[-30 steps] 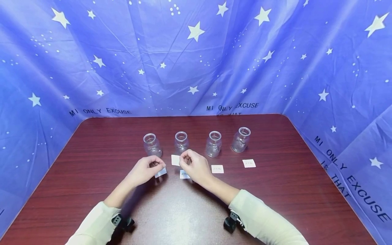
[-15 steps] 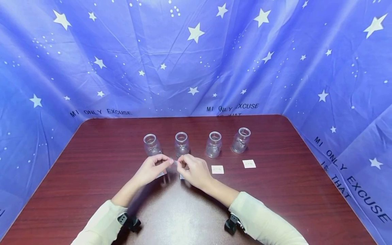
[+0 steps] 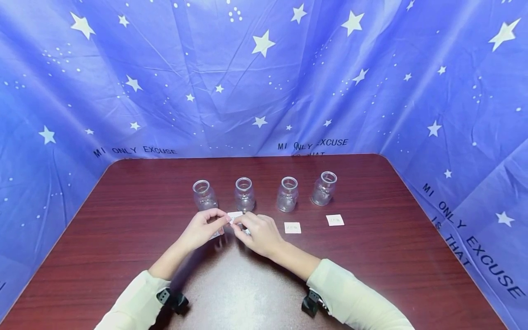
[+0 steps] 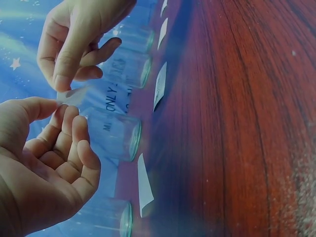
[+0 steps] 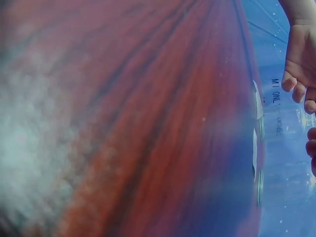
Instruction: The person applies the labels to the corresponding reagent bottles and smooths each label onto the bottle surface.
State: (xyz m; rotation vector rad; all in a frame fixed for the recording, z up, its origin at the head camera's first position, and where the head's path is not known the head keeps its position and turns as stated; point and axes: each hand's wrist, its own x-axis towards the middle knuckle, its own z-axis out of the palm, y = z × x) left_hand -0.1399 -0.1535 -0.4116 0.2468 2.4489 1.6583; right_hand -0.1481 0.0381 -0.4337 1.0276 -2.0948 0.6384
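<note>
Between my hands is a small white paper label [image 3: 235, 214], held up in front of the jars. My left hand [image 3: 206, 228] pinches its edge between thumb and forefinger, its other fingers loosely curled. The right hand [image 3: 261, 233] pinches the same label with thumb and forefinger from the other side. In the left wrist view the label [image 4: 75, 95] looks thin and slightly bent where the fingertips meet. Two more labels lie under the hands, mostly covered in the head view. The left wrist view shows one such label [image 4: 144, 186] on the table, edge-on.
Several clear glass jars stand in a row behind the hands, among them a jar [image 3: 244, 195] and a far-right jar [image 3: 324, 189]. Two handwritten labels lie to the right, a nearer label [image 3: 293, 228] and a farther label [image 3: 335, 220]. A blue starry curtain [image 3: 264, 82] surrounds the wooden table [image 3: 371, 275].
My left hand has moved right and up to meet the right hand at the label, which the right hand alone held a second ago. The label has tilted; the jars stay put.
</note>
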